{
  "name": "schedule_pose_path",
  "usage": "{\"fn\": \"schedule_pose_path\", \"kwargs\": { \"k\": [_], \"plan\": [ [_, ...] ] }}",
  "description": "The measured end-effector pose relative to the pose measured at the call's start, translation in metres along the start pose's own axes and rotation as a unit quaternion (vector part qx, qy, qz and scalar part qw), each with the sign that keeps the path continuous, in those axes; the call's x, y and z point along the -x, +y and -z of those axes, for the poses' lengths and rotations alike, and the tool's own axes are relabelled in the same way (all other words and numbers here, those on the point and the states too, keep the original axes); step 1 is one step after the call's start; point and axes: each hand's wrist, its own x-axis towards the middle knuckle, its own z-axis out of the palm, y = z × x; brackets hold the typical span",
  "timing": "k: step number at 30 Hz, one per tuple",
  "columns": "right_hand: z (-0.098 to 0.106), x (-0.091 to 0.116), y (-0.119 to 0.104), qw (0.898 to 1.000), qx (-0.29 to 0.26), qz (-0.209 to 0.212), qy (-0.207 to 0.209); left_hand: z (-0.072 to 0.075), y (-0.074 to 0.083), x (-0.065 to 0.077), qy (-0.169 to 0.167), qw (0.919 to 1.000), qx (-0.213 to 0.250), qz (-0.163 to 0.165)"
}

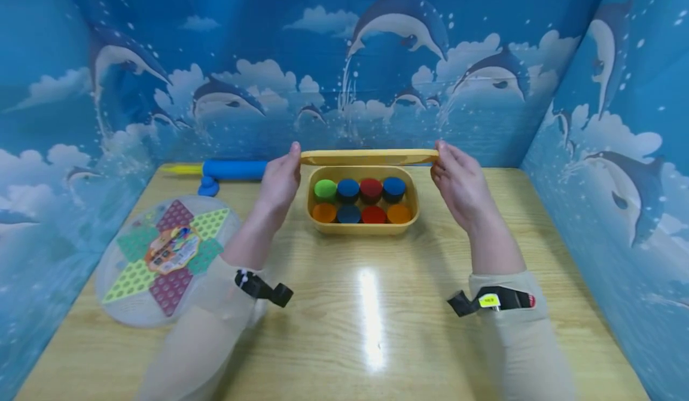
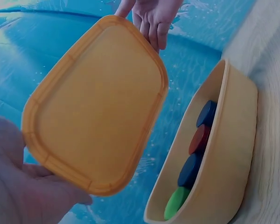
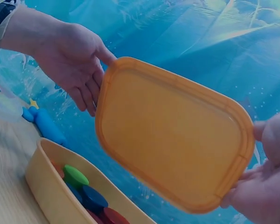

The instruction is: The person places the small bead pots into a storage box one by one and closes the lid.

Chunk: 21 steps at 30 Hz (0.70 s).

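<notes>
Both hands hold a yellow-orange plastic lid (image 1: 369,158) by its two short ends, tilted up above the back of the box. My left hand (image 1: 280,181) pinches its left end between thumb and fingers; my right hand (image 1: 462,184) pinches the right end. In the left wrist view the underside of the lid (image 2: 100,102) faces the camera, with a raised rim. Below it stands the open yellow box (image 1: 363,228) on the table. Inside are two rows of round-capped pots, among them a green one (image 1: 325,190), red ones (image 1: 374,214), blue ones (image 1: 394,187) and orange ones (image 1: 399,213).
A round, clear-cased star-patterned game board (image 1: 172,251) lies at the left on the wooden table (image 1: 344,341). Behind it is a blue tube-shaped toy with a yellow tip (image 1: 234,170). A dolphin-printed curtain (image 1: 301,42) encloses the back and sides.
</notes>
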Motion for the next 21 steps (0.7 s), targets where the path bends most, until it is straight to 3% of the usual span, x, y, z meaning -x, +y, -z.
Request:
{"fn": "schedule_pose_path", "kwargs": {
  "k": [4,8,11,15,21],
  "plan": [
    [0.006,0.007,-0.005,0.998,0.032,-0.03,-0.043,0.009,0.003,0.004,-0.064,0.9972,-0.038,0.015],
    [0.014,0.012,-0.007,0.993,0.067,-0.059,-0.079,0.015,0.001,0.006,-0.11,0.9883,-0.101,0.03],
    [0.02,0.015,-0.006,0.985,0.125,-0.076,-0.09,0.018,-0.004,0.008,-0.137,0.9802,-0.139,0.032],
    [0.026,0.016,-0.002,0.971,0.198,-0.08,-0.105,0.021,-0.011,0.012,-0.156,0.9759,-0.152,0.016],
    [0.027,0.015,0.01,0.97,0.192,-0.073,-0.132,0.022,-0.026,0.013,-0.154,0.9786,-0.136,-0.018]
  ]
}}
